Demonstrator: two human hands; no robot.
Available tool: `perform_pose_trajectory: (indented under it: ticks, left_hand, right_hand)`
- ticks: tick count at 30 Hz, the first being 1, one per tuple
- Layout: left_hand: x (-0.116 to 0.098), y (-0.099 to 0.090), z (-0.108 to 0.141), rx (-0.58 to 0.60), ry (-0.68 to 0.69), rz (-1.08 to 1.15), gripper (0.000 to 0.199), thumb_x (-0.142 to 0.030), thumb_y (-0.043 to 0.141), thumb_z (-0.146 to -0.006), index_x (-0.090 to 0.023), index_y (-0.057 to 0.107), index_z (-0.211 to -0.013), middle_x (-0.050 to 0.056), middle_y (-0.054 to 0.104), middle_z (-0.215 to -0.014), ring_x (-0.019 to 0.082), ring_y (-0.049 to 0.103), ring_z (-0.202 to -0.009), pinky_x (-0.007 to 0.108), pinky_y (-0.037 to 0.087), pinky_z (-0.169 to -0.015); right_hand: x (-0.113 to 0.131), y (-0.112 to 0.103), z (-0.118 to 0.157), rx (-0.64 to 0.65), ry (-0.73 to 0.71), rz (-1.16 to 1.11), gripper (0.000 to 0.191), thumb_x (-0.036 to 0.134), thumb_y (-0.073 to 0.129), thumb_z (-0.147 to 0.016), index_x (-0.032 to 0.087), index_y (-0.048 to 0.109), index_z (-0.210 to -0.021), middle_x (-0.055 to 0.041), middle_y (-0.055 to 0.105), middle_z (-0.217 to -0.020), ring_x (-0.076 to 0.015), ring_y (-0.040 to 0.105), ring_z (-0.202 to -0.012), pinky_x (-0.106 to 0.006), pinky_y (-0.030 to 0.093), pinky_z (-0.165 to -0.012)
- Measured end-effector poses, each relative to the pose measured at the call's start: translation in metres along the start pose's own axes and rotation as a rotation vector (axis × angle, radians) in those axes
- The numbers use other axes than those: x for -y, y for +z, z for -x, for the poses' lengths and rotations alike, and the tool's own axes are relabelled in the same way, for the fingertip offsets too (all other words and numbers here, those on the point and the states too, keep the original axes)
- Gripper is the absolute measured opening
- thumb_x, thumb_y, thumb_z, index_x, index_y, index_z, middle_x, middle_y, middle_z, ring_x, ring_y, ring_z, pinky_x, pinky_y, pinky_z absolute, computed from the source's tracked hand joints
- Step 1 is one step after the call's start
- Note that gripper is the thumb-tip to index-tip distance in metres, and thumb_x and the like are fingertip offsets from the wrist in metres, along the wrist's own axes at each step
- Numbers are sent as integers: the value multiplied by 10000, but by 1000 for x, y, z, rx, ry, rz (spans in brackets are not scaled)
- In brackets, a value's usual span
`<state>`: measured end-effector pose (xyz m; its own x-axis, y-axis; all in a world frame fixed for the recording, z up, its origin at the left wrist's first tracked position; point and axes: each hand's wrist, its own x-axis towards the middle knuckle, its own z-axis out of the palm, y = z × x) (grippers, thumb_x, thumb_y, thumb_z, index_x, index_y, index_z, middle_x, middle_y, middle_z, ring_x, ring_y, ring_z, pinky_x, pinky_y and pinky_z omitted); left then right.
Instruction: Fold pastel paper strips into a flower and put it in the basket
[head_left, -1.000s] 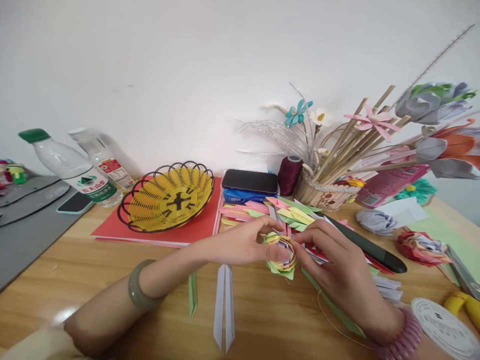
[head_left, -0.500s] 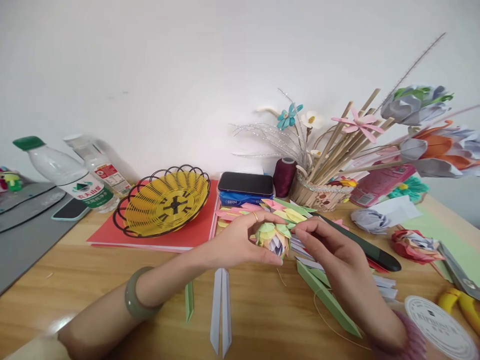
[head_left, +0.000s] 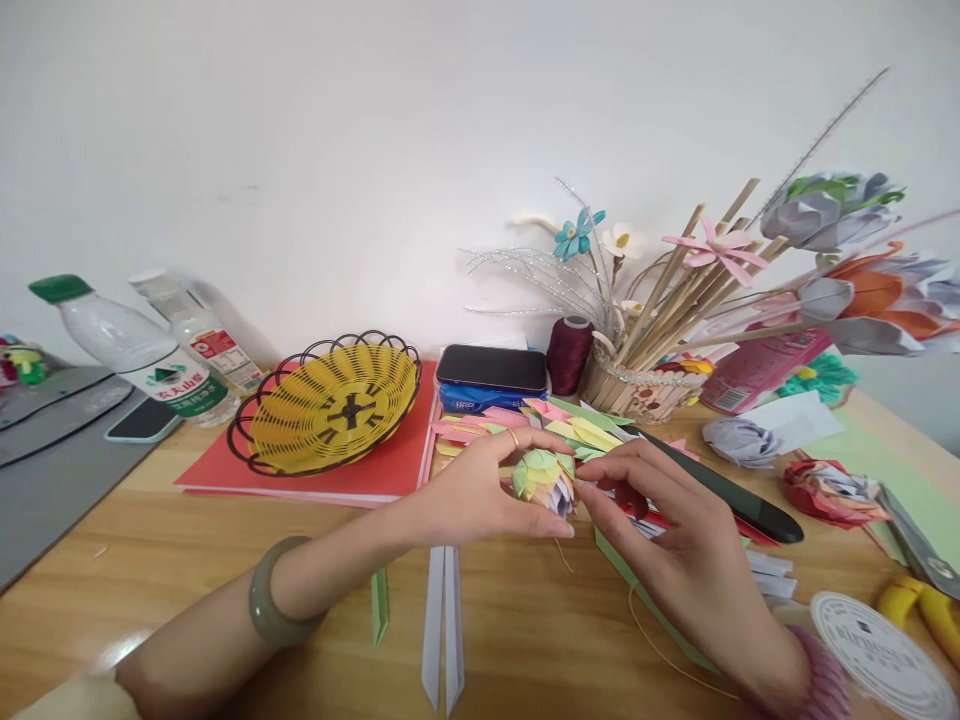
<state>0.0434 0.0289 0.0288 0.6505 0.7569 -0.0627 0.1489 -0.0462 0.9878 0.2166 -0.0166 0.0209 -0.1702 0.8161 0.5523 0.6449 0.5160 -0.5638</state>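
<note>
Flower (head_left: 541, 474) raised between both hands, above the tabletop (head_left: 525, 650). Tilted: green and yellow outer petals uppermost, pale inner petals toward lower right. Left hand (head_left: 480, 492) wrapped around its left side, thumb below, fingers above. Right hand (head_left: 675, 510) pinched at its right edge, thumb and fingertips nearly together; exact part gripped, petal or thread, not clear. Short thread (head_left: 562, 556) dangling just below the flower.

Nearer than left hand: two white strips (head_left: 433, 635) side by side; green strip (head_left: 380, 610) just left of these. Beyond both hands: heaped folded papers (head_left: 592, 430), then phone (head_left: 491, 368) atop blue pack (head_left: 480, 398), spool (head_left: 570, 355) beside. Beyond left forearm: yellow basket (head_left: 292, 440) on red paper (head_left: 225, 462). Right of right hand, well apart: red flower (head_left: 829, 490).
</note>
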Motion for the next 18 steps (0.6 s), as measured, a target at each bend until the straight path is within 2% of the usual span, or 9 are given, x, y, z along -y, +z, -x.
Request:
perform_pose_trajectory:
  ticks: [5, 7, 12, 18]
  left_hand:
    - [-2, 1, 0, -20, -21, 68, 562, -267, 720, -588, -177, 500, -1098, 57, 598, -965, 165, 569, -862, 297, 446, -748]
    - [-5, 2, 0, -37, -50, 131, 550, -255, 712, -597, -167, 508, -1100, 58, 586, -985, 155, 559, -863, 290, 451, -750]
    - [-7, 1, 0, -34, -146, 285, 579, -250, 652, -658, -200, 448, -1197, 48, 575, -920, 135, 549, -790, 260, 494, -617]
    - [-7, 0, -1, -52, -217, 340, 573, -270, 629, -661, -194, 408, -1184, 78, 530, -960, 156, 543, -809, 245, 508, -526]
  right_hand:
    - [0, 0, 2, -50, -66, 44, 45, 166, 527, -792, 192, 554, -817, -37, 550, -779, -153, 539, -717, -281, 454, -611]
    - [0, 0, 2, -43, -42, 45, 29, 171, 529, -788, 194, 547, -788, -33, 548, -765, -149, 533, -697, -275, 452, -591]
    - [1, -1, 0, 33, 65, -61, 64, 209, 502, -815, 207, 565, -803, -20, 556, -750, -131, 520, -633, -257, 442, -540]
    - [1, -2, 1, -26, -24, -12, 86, 192, 513, -808, 212, 570, -869, -38, 555, -791, -150, 524, -680, -278, 443, -572]
